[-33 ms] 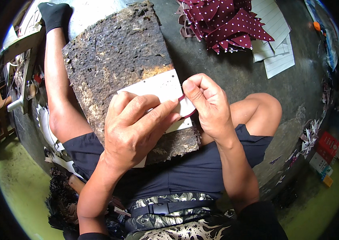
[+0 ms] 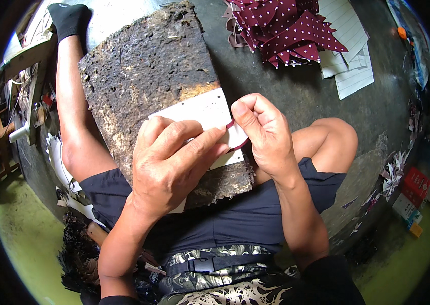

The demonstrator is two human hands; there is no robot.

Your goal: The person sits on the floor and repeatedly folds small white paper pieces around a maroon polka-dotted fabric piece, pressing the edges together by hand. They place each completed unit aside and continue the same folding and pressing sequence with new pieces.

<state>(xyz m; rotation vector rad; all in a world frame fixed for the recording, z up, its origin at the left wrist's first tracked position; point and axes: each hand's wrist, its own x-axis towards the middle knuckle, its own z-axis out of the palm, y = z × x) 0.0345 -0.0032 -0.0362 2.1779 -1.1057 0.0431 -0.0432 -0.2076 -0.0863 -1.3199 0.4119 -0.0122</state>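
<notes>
Maroon-edged strip (image 2: 239, 147) is curving between your two hands

In the head view, you are holding the strip above the right edge of a white card (image 2: 207, 107), which is lying on a rough, dark slab (image 2: 149, 66) across your lap. Your left hand (image 2: 174, 152) is spreading over the card, its thumb and forefinger apparently closing on the strip's near end, though your fingers are partly hiding it. Your right hand (image 2: 264, 127) is pinching thumb against forefinger, seemingly on the far end; you are covering the exact contact. Dotted maroon fabric pieces (image 2: 291, 30) are lying beyond the slab, beside lined paper sheets (image 2: 354, 84).

Because the curve is bending tightly, the strip could be creasing or springing loose if either pinch is slackening. The card could be sliding if your left hand is lifting, and the slab's crumbly surface could be shedding grit onto it.
</notes>
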